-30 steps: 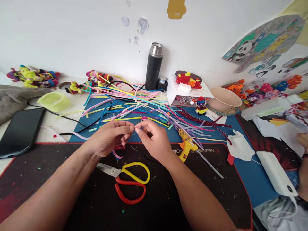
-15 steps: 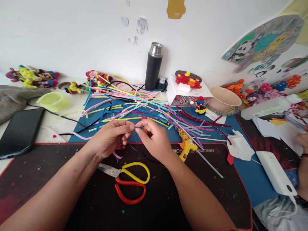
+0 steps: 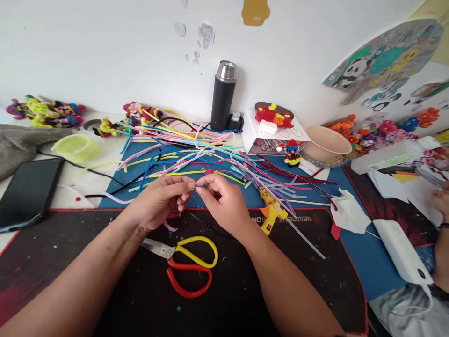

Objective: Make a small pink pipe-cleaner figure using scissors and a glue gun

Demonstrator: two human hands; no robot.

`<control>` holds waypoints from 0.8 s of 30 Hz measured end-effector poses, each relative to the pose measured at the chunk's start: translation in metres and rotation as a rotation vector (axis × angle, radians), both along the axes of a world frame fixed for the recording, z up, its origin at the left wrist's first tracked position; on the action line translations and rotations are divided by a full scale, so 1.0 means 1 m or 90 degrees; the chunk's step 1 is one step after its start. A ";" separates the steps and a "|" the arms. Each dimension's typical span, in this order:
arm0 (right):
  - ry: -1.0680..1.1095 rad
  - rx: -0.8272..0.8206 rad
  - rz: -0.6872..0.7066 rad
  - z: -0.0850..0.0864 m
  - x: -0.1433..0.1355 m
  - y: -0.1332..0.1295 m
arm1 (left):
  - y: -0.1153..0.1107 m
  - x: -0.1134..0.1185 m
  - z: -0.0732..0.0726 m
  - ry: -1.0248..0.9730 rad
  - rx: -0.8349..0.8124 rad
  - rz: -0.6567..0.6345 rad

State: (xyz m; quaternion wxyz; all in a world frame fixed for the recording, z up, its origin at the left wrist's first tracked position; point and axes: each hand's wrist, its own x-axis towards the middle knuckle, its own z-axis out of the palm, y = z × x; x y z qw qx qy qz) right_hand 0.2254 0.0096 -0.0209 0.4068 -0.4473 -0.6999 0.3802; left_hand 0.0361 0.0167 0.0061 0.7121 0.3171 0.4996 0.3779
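My left hand (image 3: pixel 163 199) and my right hand (image 3: pixel 222 201) meet fingertip to fingertip over the far edge of the black mat (image 3: pixel 245 290). Both are pinched closed around something tiny between the tips, too small to name. Scissors (image 3: pixel 170 252) with one yellow and one red handle lie just below my hands. Beyond my fingers spreads a loose pile of colourful pipe cleaners (image 3: pixel 189 150). A yellow glue gun (image 3: pixel 271 213) rests to the right of my right hand.
A black flask (image 3: pixel 223 100) and white box (image 3: pixel 275 138) stand at the back. Left lie a phone (image 3: pixel 31 192) and green coil (image 3: pixel 77 147). Right are a bowl (image 3: pixel 328 142), tissue (image 3: pixel 349 213), white power bank (image 3: pixel 401 252) and another person's arm (image 3: pixel 442 234).
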 end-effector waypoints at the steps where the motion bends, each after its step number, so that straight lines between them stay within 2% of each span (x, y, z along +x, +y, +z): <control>1: -0.003 -0.001 0.000 0.000 0.000 0.000 | 0.000 0.000 0.000 0.001 0.001 -0.001; 13: -0.004 0.004 0.008 0.002 0.002 0.001 | 0.000 0.000 -0.003 0.005 0.005 -0.014; 24: 0.027 -0.019 0.008 0.000 0.001 0.002 | 0.000 0.004 0.001 0.021 0.021 -0.006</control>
